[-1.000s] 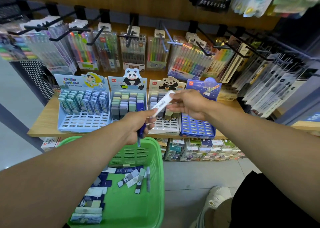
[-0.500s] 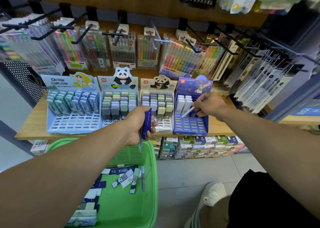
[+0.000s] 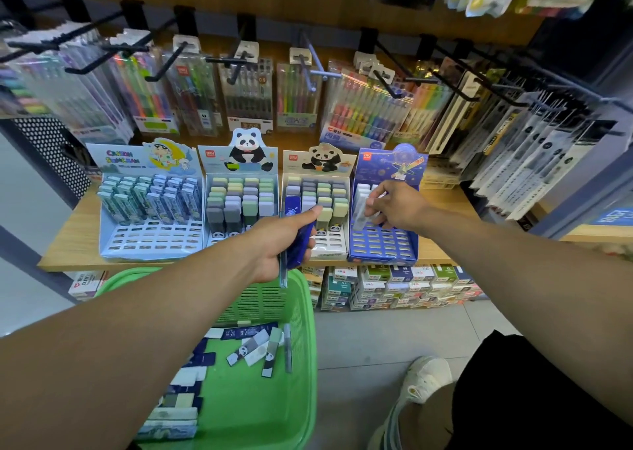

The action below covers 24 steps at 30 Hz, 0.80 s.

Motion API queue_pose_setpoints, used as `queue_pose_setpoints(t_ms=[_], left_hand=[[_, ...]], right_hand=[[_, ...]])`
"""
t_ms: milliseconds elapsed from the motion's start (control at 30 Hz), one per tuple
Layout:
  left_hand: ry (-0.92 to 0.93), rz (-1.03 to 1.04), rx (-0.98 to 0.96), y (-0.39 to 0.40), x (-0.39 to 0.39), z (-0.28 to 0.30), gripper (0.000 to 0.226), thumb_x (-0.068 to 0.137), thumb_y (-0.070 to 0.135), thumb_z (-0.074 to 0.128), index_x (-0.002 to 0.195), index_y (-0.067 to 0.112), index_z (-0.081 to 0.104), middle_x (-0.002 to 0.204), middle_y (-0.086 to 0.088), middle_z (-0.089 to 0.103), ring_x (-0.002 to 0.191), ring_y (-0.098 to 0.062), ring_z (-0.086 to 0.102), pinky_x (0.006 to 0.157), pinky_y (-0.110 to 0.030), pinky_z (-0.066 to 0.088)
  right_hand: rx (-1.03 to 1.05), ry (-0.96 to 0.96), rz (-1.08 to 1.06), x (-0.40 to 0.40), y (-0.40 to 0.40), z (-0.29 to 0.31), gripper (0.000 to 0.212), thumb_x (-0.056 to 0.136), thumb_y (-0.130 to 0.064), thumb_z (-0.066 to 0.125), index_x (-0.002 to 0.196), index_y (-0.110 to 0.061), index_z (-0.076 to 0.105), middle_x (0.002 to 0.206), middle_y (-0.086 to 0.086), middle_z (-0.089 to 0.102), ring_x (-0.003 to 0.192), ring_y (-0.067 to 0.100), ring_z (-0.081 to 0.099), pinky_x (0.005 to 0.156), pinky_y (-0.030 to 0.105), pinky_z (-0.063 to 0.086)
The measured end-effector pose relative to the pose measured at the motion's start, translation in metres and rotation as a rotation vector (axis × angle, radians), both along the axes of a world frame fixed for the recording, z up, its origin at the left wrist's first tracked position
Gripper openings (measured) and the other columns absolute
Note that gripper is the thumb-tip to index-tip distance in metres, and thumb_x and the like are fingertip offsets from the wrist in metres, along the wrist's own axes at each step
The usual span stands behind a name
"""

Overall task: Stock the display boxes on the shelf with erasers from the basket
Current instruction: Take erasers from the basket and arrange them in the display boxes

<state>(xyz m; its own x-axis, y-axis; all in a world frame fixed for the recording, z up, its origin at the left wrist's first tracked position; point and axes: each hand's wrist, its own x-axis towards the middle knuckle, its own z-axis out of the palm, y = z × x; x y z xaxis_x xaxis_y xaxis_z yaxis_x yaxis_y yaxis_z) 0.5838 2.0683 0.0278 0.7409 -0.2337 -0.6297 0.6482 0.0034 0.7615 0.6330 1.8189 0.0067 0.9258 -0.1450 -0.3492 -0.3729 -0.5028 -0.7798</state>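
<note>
Standing on a wooden shelf point(image 3: 78, 240) under hanging pen packs point(image 3: 246, 93), four display boxes; right hand point(image 3: 397, 206) pinches a white eraser point(image 3: 363, 215) in the blue box point(image 3: 383, 244), left hand point(image 3: 284, 240) grips blue erasers point(image 3: 301, 234) above the green basket point(image 3: 308, 364).

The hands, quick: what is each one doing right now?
Left hand: grips dark blue erasers above the green basket.
Right hand: pinches a white eraser at the blue display box.

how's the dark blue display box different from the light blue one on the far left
The dark blue box holds only a few white erasers at its back left, most slots bare; the light blue box has its back rows full. The right hand works in the dark blue box; nothing touches the light blue one. Both stand on the shelf.
</note>
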Motion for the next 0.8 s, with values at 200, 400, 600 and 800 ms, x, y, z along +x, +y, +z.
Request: queue_pose_setpoints(t_ms=[200,400,600,800], left_hand=[[0.006,0.017,-0.036,0.004,0.0,0.003,0.039,0.085,0.041,0.073,0.101,0.006,0.068,0.072,-0.005,0.067,0.055,-0.014,0.061,0.045,-0.023,0.051],[0.032,0.026,-0.081,0.007,0.0,0.005,0.029,0.097,0.027,0.059,0.103,0.0,0.067,0.069,-0.007,0.067,0.057,-0.015,0.062,0.046,-0.024,0.052],[0.009,0.086,-0.073,0.008,0.0,0.007,0.014,0.098,0.011,0.056,0.104,-0.001,0.061,0.078,-0.012,0.067,0.064,-0.019,0.064,0.048,-0.026,0.055],[0.01,0.094,-0.092,0.008,-0.001,0.006,0.02,0.095,0.007,0.063,0.113,0.001,0.059,0.091,-0.017,0.07,0.076,-0.023,0.071,0.057,-0.036,0.062]], right_hand=[[-0.073,-0.045,0.024,0.004,0.006,-0.004,0.01,0.102,-0.017,0.058,0.095,-0.012,0.055,0.091,0.01,0.075,0.066,0.023,0.061,0.065,0.038,0.05],[-0.164,-0.008,0.091,0.01,0.002,-0.005,0.012,0.103,-0.015,0.056,0.09,-0.015,0.055,0.089,0.008,0.076,0.066,0.021,0.064,0.054,0.031,0.045],[-0.244,-0.012,0.129,0.012,0.004,-0.001,0.011,0.104,-0.019,0.054,0.093,-0.016,0.057,0.085,0.004,0.075,0.075,0.022,0.069,0.055,0.033,0.046],[-0.356,-0.045,0.129,0.013,0.004,0.0,0.013,0.1,-0.028,0.062,0.089,-0.02,0.064,0.084,0.001,0.074,0.077,0.02,0.072,0.062,0.035,0.054]])
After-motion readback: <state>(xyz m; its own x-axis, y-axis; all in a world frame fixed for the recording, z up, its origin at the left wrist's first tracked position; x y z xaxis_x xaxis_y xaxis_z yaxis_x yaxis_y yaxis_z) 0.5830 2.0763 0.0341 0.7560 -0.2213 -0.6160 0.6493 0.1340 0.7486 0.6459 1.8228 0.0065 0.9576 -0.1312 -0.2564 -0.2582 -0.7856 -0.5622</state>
